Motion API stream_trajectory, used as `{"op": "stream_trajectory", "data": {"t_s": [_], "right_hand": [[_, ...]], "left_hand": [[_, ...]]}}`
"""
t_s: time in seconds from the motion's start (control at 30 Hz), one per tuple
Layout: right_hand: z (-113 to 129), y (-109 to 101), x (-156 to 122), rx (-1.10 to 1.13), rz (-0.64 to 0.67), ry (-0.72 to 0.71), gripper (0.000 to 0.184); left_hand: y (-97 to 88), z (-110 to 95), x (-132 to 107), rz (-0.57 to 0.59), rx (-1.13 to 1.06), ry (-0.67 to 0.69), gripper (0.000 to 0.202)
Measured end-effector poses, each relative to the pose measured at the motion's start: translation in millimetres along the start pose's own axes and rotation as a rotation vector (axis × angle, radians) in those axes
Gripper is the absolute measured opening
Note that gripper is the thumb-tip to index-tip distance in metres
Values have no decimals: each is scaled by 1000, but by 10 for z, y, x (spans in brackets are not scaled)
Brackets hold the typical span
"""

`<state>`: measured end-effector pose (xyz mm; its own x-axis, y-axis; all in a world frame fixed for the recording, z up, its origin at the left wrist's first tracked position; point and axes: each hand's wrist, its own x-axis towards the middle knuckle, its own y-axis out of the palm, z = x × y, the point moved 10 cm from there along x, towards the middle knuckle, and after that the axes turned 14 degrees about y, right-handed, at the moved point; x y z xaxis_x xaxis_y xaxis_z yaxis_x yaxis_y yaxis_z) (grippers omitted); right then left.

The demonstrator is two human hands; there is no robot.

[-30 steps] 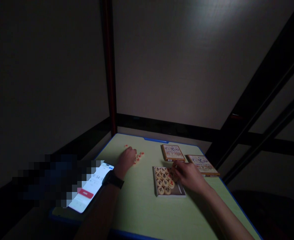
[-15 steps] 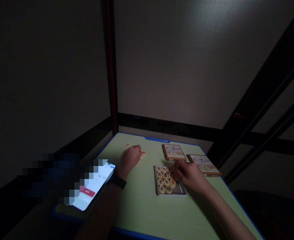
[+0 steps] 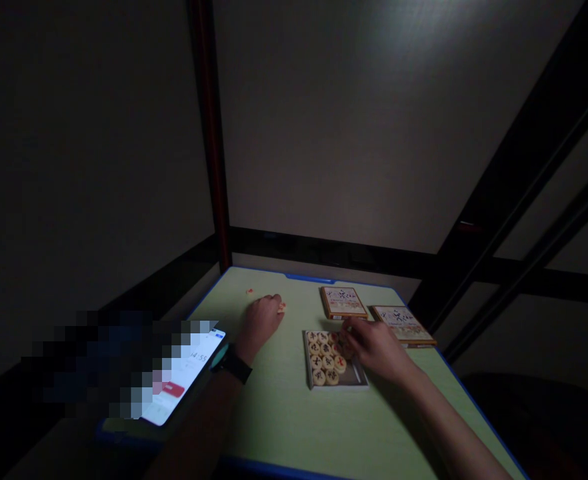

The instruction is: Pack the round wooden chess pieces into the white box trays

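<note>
Your left hand [image 3: 263,321] rests low over the table [image 3: 274,420], with the fingers bent down and close to each other. At its fingertips you have some loose pieces [image 3: 281,307] with red marks; I cannot tell if one is already pinched, because the back of the hand covers them. The bent fingers seem to suit such small, flat things, which lie in a group just there. Beyond this hand, a little to its left, one lone piece [image 3: 250,291] lies apart from the group.

Your right hand [image 3: 378,341] is above the far right corner of the open box [image 3: 350,381]. Its thumb and fingers are bent together, but whether they hold a piece, I cannot tell. The open box lies just left of this hand, probably so near in order that the fingers reach inside without stretching. The round pieces [image 3: 327,362] in it lie side by side, perhaps because the low walls keep them in line; below your fingers, the near right part shows bare bottom.

Past your right hand are two closed boxes, one [image 3: 345,302] ahead and one [image 3: 403,323] to its right, seemingly out of its way. The lit phone [image 3: 189,367] lies left of your left wrist.
</note>
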<state>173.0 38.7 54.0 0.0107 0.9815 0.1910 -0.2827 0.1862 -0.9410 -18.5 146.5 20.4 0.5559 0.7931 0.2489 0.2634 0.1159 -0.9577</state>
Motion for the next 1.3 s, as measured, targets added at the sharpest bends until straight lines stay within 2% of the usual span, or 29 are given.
{"op": "stream_trajectory", "data": {"t_s": [0.13,0.23,0.3,0.37,0.43,0.5,0.57,0.67,0.77,0.87,1.0,1.07,1.2,1.3], "right_hand": [[34,-16,0,128,-42,-17,25],[153,-47,-33,285,-78,-119,30],[272,-39,-78,355,-50,-232,38],[362,-9,-122,394,16,-321,40],[407,9,-152,428,90,-362,37],[418,17,-164,456,162,-355,34],[414,19,-162,472,221,-317,32],[383,13,-139,482,247,-237,27],[331,-25,-107,500,186,-183,21],[243,-35,-77,506,167,-128,16],[127,-145,-65,374,124,-95,17],[80,-134,-72,266,169,-76,16],[40,17,-130,141,340,-70,13],[27,69,-146,70,358,-65,15]], "left_hand": [[-142,-176,31,-175,-221,38,14],[-121,-400,37,-267,-577,78,15],[36,-585,46,-218,-925,104,20],[209,-780,39,-114,-1247,130,28],[332,-911,12,-8,-1456,130,36],[410,-977,-25,91,-1552,114,43],[441,-1006,-61,168,-1582,102,47],[438,-997,-84,203,-1598,78,50],[425,-977,-77,182,-1611,67,54],[369,-987,-54,132,-1606,125,53],[294,-955,-40,67,-1473,171,48],[272,-922,-40,48,-1392,160,46],[239,-907,-46,34,-1323,159,46],[245,-907,-44,30,-1297,166,44]]}}
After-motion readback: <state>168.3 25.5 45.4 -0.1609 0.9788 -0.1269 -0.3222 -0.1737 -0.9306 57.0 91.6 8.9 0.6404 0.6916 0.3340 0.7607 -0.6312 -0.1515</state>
